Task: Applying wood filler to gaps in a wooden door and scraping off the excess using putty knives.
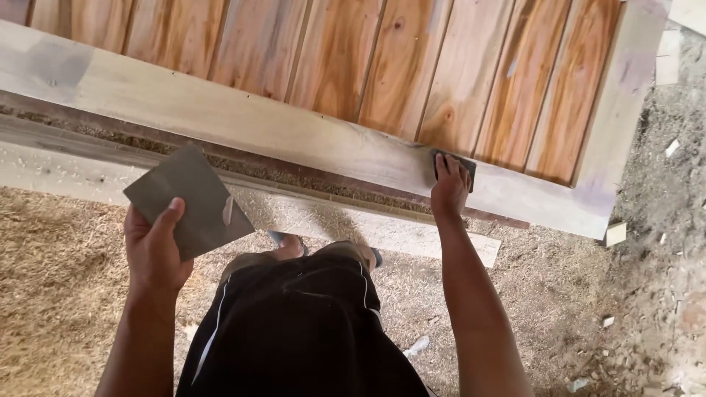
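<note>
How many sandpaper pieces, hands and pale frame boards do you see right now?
Sandpaper pieces: 2, a grey sheet in the left hand and a small dark pad under the right hand
Hands: 2
Pale frame boards: 2, bottom rail and side board
Total: 6

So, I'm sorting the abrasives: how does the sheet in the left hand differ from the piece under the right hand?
The sheet is large, flat and held in the air by the left hand; the piece is small, darker and pressed on the door frame by the right hand. Both are grey.
</note>
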